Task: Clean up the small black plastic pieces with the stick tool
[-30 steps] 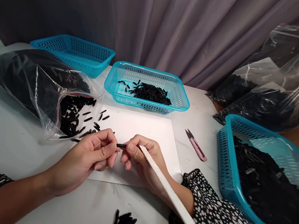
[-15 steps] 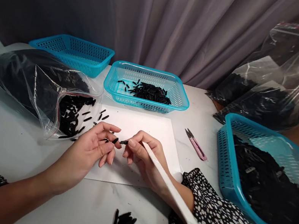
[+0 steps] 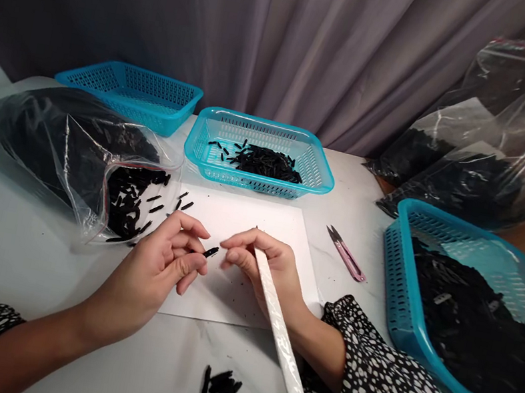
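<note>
My left hand (image 3: pixel 170 253) pinches a small black strip (image 3: pixel 211 252) between thumb and forefinger, over a white sheet (image 3: pixel 228 302). Facing it, my right hand (image 3: pixel 264 266) has its thumb and forefinger slightly apart, close to the strip's end. A long white-wrapped stick (image 3: pixel 281 342) is held in that right hand, slanting down toward the sleeve; its upper end is mostly hidden by the fingers. Left of my hands an unsealed clear zip bag (image 3: pixel 65 145) spills similar black strips (image 3: pixel 156 208). Several more lie in a small pile (image 3: pixel 223 387) at the front.
Behind the sheet stands a blue basket (image 3: pixel 257 182) with black strips in it; another blue basket (image 3: pixel 174 120) is at back left. At right are pink-handled thread snips (image 3: pixel 346 255), a large blue basket (image 3: pixel 394 274) of black pieces, and clear bags (image 3: pixel 489 175) behind.
The right thumb and forefinger have parted and drawn off the black strip. The white stick has swung, its lower end moving left and down. The left hand keeps its pinch.
</note>
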Demonstrator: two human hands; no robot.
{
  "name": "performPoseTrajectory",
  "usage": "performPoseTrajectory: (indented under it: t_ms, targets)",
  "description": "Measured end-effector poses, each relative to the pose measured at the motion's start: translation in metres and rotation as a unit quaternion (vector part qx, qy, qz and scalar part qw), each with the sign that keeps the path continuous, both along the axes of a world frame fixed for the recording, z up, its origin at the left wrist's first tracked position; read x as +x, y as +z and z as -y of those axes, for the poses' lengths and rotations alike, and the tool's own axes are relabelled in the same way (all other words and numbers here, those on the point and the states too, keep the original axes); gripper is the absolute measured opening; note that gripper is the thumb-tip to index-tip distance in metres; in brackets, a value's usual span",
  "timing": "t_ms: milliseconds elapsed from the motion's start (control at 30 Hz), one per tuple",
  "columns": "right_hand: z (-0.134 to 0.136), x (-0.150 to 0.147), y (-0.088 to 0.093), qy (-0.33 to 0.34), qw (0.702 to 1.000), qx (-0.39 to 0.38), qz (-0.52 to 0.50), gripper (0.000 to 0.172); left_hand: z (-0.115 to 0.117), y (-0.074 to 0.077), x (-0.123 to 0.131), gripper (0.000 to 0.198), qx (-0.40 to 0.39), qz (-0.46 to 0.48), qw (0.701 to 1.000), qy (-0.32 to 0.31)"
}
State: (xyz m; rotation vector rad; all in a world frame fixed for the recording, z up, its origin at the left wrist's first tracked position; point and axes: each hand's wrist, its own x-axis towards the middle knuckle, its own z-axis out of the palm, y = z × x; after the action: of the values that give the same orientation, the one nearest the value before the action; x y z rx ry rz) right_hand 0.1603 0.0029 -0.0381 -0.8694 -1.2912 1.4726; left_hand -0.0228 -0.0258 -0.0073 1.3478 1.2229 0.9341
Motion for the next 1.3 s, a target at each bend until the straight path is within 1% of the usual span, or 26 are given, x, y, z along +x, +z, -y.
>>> performPoseTrajectory:
  t_ms: [67,100,133,200,267,300,367,433,567,667,733,867,1000,1100,1133,1200,1300]
  targets:
    - [0.0,0.002,-0.002,-0.011,1.0,0.006,0.022,0.039,0.0,0.0,0.0,0.006,0.004,-0.003,1.0,-0.001]
    - [0.001,0.002,-0.003,-0.02,0.999,0.018,0.031,0.041,0.0,0.0,-0.001,0.006,0.004,-0.004,1.0,-0.003]
    - [0.0,0.002,-0.004,-0.027,0.998,0.038,0.036,0.037,0.001,0.0,-0.001,0.006,0.001,-0.004,1.0,-0.005]
    - [0.0,0.001,-0.004,-0.021,0.994,0.097,0.036,0.023,0.001,-0.001,-0.001,0.007,-0.004,0.002,1.0,-0.01]
    - [0.001,0.0,-0.004,0.005,0.989,0.143,0.034,0.022,0.002,-0.002,-0.001,0.009,-0.01,0.016,1.0,-0.015]
    - [0.001,-0.001,-0.004,0.015,0.988,0.148,0.033,0.019,0.003,-0.002,-0.002,0.01,-0.015,0.025,0.999,-0.02]
    - [0.003,-0.002,-0.004,0.024,0.992,0.121,0.026,0.014,0.003,-0.002,-0.002,0.014,-0.033,0.043,0.998,-0.037]
    - [0.003,-0.003,-0.004,0.026,0.997,0.071,0.006,0.016,0.002,-0.001,-0.002,0.017,-0.05,0.051,0.996,-0.045]
    - [0.001,-0.003,-0.002,0.029,0.999,-0.011,-0.036,0.023,-0.003,0.001,-0.002,0.015,-0.043,0.058,0.997,-0.016]
    - [-0.001,-0.002,-0.003,0.025,0.998,-0.045,-0.049,0.025,-0.006,-0.001,-0.001,0.02,-0.032,0.087,0.996,-0.013]
    - [-0.001,-0.002,-0.004,0.022,0.996,-0.051,-0.063,0.026,-0.006,-0.003,-0.001,0.025,-0.033,0.089,0.995,-0.02]
    - [-0.001,-0.003,-0.007,0.032,0.992,-0.067,-0.098,0.025,-0.004,-0.003,-0.002,0.03,-0.042,0.057,0.997,-0.029]
    - [0.0,-0.003,-0.004,0.03,0.988,-0.091,-0.118,0.023,-0.001,0.001,0.0,0.033,-0.048,0.048,0.997,-0.031]
    - [0.001,-0.001,-0.001,0.031,0.984,-0.104,-0.143,0.026,0.001,0.002,0.002,0.036,-0.041,0.041,0.998,-0.029]
    - [0.001,-0.001,-0.001,0.03,0.985,-0.1,-0.14,0.027,0.002,0.002,0.003,0.036,-0.035,0.036,0.998,-0.03]
    - [0.0,-0.001,-0.001,0.019,0.991,-0.081,-0.104,0.026,0.002,0.002,0.003,0.035,-0.021,0.023,0.999,-0.035]
    - [0.0,-0.001,-0.003,0.017,0.999,-0.01,-0.03,0.015,0.004,0.002,0.002,0.035,-0.005,-0.002,0.999,-0.046]
